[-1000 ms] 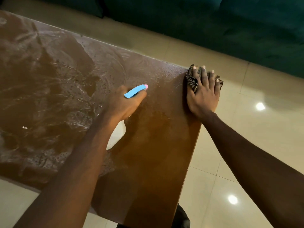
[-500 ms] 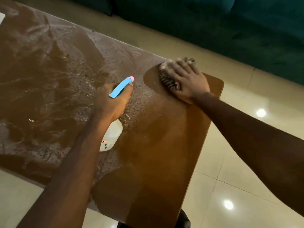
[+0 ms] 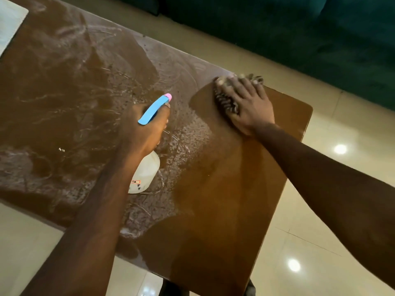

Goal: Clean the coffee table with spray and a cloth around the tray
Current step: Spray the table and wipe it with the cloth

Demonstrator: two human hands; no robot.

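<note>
1. Right hand [image 3: 248,107]: palm flat, fingers [image 3: 239,84] spread wide, pressing the cloth [image 3: 226,101] onto the surface [image 3: 224,210] near its far right corner. Not a pinch, just downward pressure.
2. Left hand [image 3: 145,127]: fingers wrapped round the neck of the bottle [image 3: 145,174], blue trigger head with pink tip pointing toward the cloth. Bottle base looks down on or just off the surface; cannot tell which.
3. Cloth, judged: soft, limp, probably damp; bunches under the palm. Best driven by a flat hand on top, not by an edge.
4. Bottle, judged: light plastic, stiff, likely slick from spray. The neck below the trigger is the sound grip.
5. Surface: glossy and wet; left part streaked with foam, right part wiped clear. Expect slippery going.
6. Tray [image 3: 9,24]: a pale corner at the far left edge is probably it, well apart from both hands.
7. Count: one cloth, one bottle, one surface, two hands.
</note>
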